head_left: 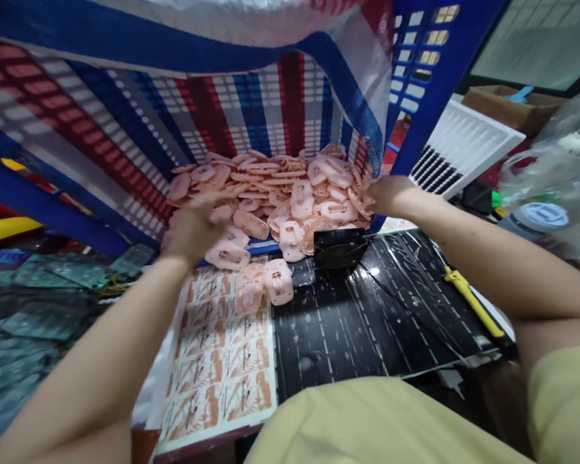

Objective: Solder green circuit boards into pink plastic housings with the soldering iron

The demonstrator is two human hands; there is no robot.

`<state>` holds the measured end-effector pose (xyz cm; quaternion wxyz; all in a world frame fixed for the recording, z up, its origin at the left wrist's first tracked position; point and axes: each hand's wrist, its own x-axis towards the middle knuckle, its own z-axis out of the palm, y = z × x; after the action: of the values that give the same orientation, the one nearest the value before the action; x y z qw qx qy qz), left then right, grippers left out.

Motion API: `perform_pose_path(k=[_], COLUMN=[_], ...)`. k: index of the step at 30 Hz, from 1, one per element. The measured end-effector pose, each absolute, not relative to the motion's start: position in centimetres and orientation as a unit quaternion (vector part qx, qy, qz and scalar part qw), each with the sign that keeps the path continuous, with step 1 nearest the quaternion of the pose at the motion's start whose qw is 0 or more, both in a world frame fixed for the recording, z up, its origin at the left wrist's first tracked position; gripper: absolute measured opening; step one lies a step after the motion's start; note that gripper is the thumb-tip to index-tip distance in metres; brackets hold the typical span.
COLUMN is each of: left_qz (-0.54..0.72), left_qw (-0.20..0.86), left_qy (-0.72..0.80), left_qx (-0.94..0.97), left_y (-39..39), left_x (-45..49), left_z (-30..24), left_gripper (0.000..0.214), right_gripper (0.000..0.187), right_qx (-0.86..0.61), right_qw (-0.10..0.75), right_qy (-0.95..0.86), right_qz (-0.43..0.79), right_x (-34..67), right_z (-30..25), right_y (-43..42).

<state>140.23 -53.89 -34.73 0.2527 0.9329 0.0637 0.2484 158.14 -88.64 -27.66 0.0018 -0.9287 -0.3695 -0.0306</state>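
A heap of pale pink plastic shell pieces [265, 187] fills the bottom of a blue plastic basket [430, 84] tipped toward me. My left hand [198, 225], blurred, lies over the left side of the heap with thumb and fingers apart. At the basket's right front corner is my right hand [389, 193], beside the pieces there; its fingertips are smeared, so I cannot see whether they grip anything. Two loose pink pieces, one a pink shell [279, 281], rest on the table in front of the basket. Near them stands a small black box-shaped device [339, 248] with a cable.
A striped woven sack [256, 116] lines the basket. The table has a black taped surface [348, 322] and a printed sheet [217, 361]. A yellow-handled tool [473, 303] lies right. Greenish bagged items [38, 303] are at left, a white-lidded tub [536, 222] at right.
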Motion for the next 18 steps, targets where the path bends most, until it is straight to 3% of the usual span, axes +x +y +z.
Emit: perform_pose_path(k=[2, 5, 7, 12, 18], left_qz=[0.161, 0.14, 0.147, 0.128, 0.074], left_qw=[0.259, 0.257, 0.266, 0.237, 0.076], left_qy=[-0.047, -0.158, -0.164, -0.242, -0.395], left_qx=[0.951, 0.943, 0.938, 0.932, 0.912], left_y=[-58.7, -63.1, -64.3, -65.9, -73.0], left_x=[141.3, 143.3, 145.2, 150.8, 156.0], left_z=[-36.7, -38.6, -38.7, -37.3, -39.1], left_gripper=[0.021, 0.034, 0.036, 0.032, 0.034], right_gripper=[0.016, 0.043, 0.051, 0.036, 0.042], right_qx=[-0.922, -0.894, -0.884, -0.888, -0.887], right_qw=[0.005, 0.032, 0.037, 0.017, 0.077], right_qy=[-0.387, -0.441, -0.46, -0.457, -0.451], right_qz=[0.017, 0.077, 0.076, 0.053, 0.062], right_x=[158.3, 156.8, 155.4, 151.8, 147.5], right_z=[-29.8, -31.9, -32.7, -32.6, -32.5], right_y=[-90.0, -91.1, -91.4, -93.2, -99.0])
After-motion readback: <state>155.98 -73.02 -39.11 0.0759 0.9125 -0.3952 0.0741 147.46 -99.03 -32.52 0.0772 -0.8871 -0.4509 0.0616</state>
